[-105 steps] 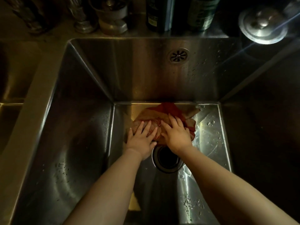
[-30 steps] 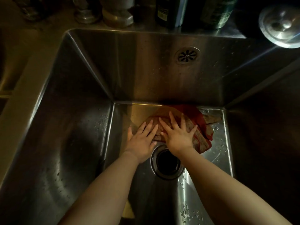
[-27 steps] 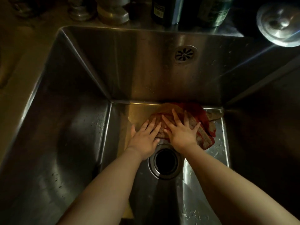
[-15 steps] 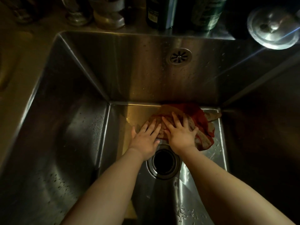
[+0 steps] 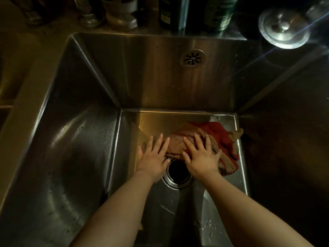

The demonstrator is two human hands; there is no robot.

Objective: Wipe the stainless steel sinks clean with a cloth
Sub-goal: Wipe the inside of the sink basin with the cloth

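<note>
A deep stainless steel sink (image 5: 142,77) fills the view. On its floor, at the far right, lies a crumpled red and tan cloth (image 5: 222,138), just beyond the round drain hole (image 5: 179,172). My right hand (image 5: 201,157) lies flat on the cloth with fingers spread, pressing it down. My left hand (image 5: 153,157) lies flat beside it, mostly on the bare sink floor, with its fingertips at the cloth's left edge. Neither hand grips the cloth. Water drops dot the floor and the left wall.
An overflow grate (image 5: 192,58) sits in the back wall. On the ledge behind stand dark bottles (image 5: 170,13), a faucet base (image 5: 121,13) and a round metal lid (image 5: 284,28). A second basin's edge (image 5: 7,97) shows at far left.
Since 3.5 s ago the cloth and both hands have slid right along the back of the floor. In the last second the hands have drawn slightly apart, the left now mostly off the cloth.
</note>
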